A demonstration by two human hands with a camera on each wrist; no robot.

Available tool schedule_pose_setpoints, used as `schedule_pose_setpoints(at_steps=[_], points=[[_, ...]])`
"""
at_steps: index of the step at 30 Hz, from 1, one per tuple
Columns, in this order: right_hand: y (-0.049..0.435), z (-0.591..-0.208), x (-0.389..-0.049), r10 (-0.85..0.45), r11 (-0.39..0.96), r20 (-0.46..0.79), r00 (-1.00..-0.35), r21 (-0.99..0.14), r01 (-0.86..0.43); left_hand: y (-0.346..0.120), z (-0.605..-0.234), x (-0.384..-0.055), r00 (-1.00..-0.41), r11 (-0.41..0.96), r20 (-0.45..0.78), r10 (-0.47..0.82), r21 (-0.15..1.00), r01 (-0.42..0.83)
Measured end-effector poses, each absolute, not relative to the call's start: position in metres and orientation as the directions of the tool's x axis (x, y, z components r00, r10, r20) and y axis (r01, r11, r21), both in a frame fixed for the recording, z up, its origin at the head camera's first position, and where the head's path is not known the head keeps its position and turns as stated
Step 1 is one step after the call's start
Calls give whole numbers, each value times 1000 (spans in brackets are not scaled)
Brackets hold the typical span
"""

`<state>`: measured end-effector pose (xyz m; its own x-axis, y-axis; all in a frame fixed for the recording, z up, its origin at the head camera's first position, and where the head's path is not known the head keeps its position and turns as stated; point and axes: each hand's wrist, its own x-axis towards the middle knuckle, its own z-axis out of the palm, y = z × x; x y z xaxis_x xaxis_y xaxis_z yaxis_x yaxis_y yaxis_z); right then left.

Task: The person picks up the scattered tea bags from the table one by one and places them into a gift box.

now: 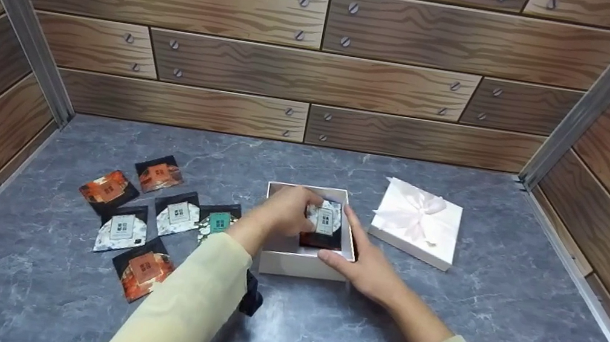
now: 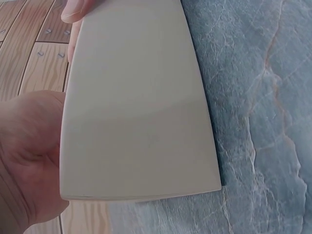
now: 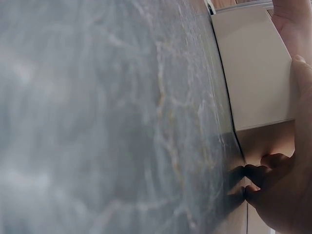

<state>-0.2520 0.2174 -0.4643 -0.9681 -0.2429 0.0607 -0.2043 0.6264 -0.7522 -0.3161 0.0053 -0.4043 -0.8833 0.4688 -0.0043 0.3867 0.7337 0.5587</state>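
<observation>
An open white box (image 1: 302, 265) stands in the middle of the table. Inside it lies a black-and-white patterned square packet (image 1: 324, 226) with a pale label. My left hand (image 1: 289, 211) reaches over the box's left side, its curled fingers holding the packet by its left part; the fingertips are partly hidden. With my right hand (image 1: 369, 267) I grip the box at its front right corner, thumb at the front rim and fingers along the right wall. The wrist views show the box's plain outer side (image 2: 136, 107) and the right fingers (image 3: 268, 175) against another side.
Several square packets (image 1: 145, 268), with orange, white or green designs, lie spread on the left. A white lid (image 1: 416, 222) with a pale ribbon bow rests to the right of the box. Wood-patterned walls (image 1: 307, 76) enclose the grey marbled table (image 1: 501, 324).
</observation>
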Motion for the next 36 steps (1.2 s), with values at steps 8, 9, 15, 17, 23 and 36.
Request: schedule_pose_setpoints(at_steps=[8,9,15,17,23,36], points=[[217,-464,-252,-242,623,63,-968,-755,-205,5,-401,-313,-883,778,-31,469,488,396],[216,-464,-252,-242,624,62,-968,-754,-204,5,-400,-312,-885,783,-37,464,483,391],[216,-463,-251,-239,639,59,-969,-742,-203,1,-394,-311,-895,805,-79,440,477,353],[216,-463,-251,-239,643,57,-969,-739,-202,0,-391,-311,-892,803,-83,445,478,356],[217,-463,-251,-238,649,48,-970,-735,-196,-9,-380,-310,-880,748,-30,473,542,384],[219,-465,-253,-245,660,29,-969,-728,-188,-97,-339,-281,-893,526,179,413,753,395]])
